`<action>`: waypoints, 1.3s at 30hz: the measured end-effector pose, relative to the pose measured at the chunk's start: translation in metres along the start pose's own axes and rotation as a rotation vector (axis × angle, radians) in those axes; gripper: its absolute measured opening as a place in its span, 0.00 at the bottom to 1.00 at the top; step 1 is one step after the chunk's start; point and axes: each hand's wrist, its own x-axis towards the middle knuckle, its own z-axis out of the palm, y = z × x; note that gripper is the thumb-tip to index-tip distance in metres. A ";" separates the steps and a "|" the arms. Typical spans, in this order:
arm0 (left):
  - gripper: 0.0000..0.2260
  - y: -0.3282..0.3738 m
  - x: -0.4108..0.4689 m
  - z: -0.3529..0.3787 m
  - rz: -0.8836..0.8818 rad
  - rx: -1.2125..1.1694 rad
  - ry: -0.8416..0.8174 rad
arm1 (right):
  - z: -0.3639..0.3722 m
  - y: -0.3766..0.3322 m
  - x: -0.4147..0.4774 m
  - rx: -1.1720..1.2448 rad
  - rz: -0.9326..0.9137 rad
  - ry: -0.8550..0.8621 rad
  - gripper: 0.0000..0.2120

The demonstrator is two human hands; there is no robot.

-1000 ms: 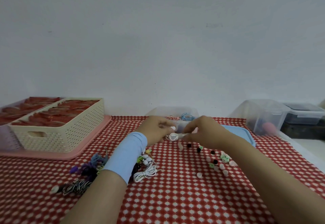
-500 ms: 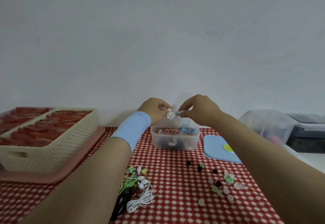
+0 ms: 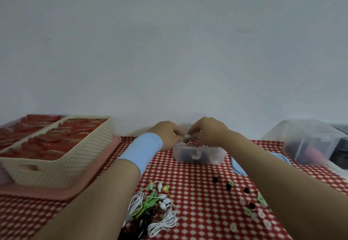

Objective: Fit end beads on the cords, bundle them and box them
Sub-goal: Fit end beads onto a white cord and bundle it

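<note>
Checked cloth (image 3: 197,175) lies under the tub (image 3: 199,156); just above it my left hand (image 3: 166,134) and right hand (image 3: 209,132) both pinch the coiled cord (image 3: 187,136). Best to clamp the loops with the left, freeing the right for one band (image 3: 195,142).

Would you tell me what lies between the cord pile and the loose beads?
Only bare checked cloth separates cord pile and loose beads, per the head view.
</note>
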 end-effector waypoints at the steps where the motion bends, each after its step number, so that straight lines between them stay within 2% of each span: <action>1: 0.11 0.001 -0.002 0.002 0.003 0.034 -0.038 | 0.001 -0.001 -0.003 -0.016 -0.012 -0.031 0.11; 3: 0.12 0.002 -0.007 0.002 0.011 0.056 -0.053 | 0.000 -0.005 -0.008 -0.036 -0.030 -0.053 0.11; 7: 0.09 -0.001 -0.025 -0.009 0.023 0.019 0.090 | -0.013 -0.020 -0.019 0.008 -0.056 0.086 0.12; 9: 0.07 -0.003 -0.041 -0.017 0.002 -0.003 0.105 | -0.018 -0.033 -0.028 0.093 -0.109 0.105 0.12; 11: 0.07 -0.004 -0.059 -0.024 -0.029 0.017 0.046 | -0.018 -0.051 -0.041 0.136 -0.180 0.009 0.11; 15: 0.10 -0.011 -0.095 -0.029 -0.083 0.162 -0.167 | 0.001 -0.081 -0.062 0.043 -0.248 -0.255 0.11; 20: 0.10 -0.035 -0.121 -0.033 -0.198 0.177 -0.296 | 0.023 -0.113 -0.084 -0.021 -0.300 -0.306 0.20; 25: 0.23 -0.050 -0.143 -0.037 -0.283 0.230 -0.427 | 0.037 -0.129 -0.087 -0.032 -0.304 -0.330 0.13; 29: 0.19 -0.056 -0.153 -0.032 -0.225 0.129 -0.316 | 0.039 -0.129 -0.086 -0.008 -0.283 -0.282 0.08; 32: 0.08 -0.061 -0.153 -0.031 -0.201 0.038 -0.223 | 0.031 -0.126 -0.088 0.051 -0.285 -0.253 0.08; 33: 0.05 -0.062 -0.153 -0.032 -0.195 0.020 -0.186 | 0.027 -0.126 -0.089 0.070 -0.285 -0.244 0.09; 37: 0.06 -0.057 -0.154 -0.037 -0.147 -0.001 -0.167 | 0.025 -0.128 -0.093 0.260 -0.316 -0.329 0.23; 39: 0.08 -0.054 -0.155 -0.038 -0.159 -0.087 -0.174 | 0.028 -0.131 -0.093 0.266 -0.360 -0.337 0.24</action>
